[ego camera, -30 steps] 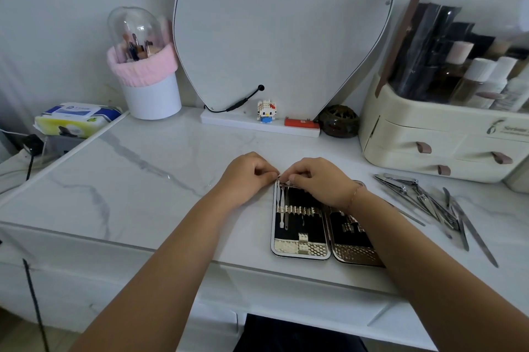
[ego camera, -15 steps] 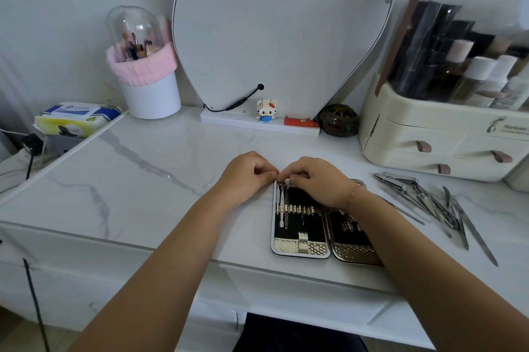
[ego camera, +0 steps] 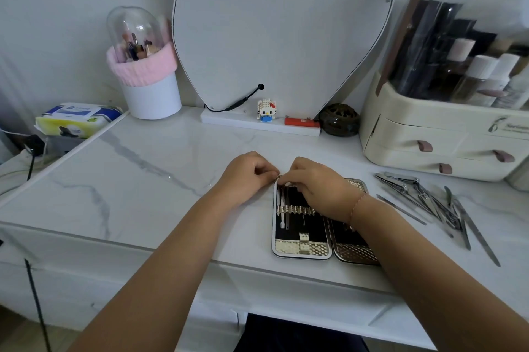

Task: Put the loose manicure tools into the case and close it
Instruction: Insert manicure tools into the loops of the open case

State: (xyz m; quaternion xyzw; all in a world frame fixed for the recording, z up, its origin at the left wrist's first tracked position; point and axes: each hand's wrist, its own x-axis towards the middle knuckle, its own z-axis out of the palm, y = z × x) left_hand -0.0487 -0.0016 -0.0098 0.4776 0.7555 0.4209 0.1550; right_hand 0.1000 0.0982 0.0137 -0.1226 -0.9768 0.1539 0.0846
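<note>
The manicure case (ego camera: 300,250) lies open near the table's front edge, its right half partly hidden under my right forearm. Two thin tools (ego camera: 283,208) sit under the gold band in the left half. My right hand (ego camera: 315,185) rests over the case's top and pinches a small metal tool (ego camera: 279,177) at the top left corner. My left hand (ego camera: 246,177) has its fingers closed, with the fingertips pressed to that same corner of the case. The loose manicure tools (ego camera: 429,200), clippers, files and scissors, lie in a heap to the right.
A cream cosmetics organiser (ego camera: 446,137) stands at the back right, just behind the loose tools. A mirror (ego camera: 280,22), a small toy figure (ego camera: 266,109), a dark round pot (ego camera: 339,119) and a white brush holder (ego camera: 151,94) line the back. A wipes pack (ego camera: 77,118) lies far left.
Both hands stay at the case's top left corner, with only slight finger movement. The case and the loose tools have not moved.
</note>
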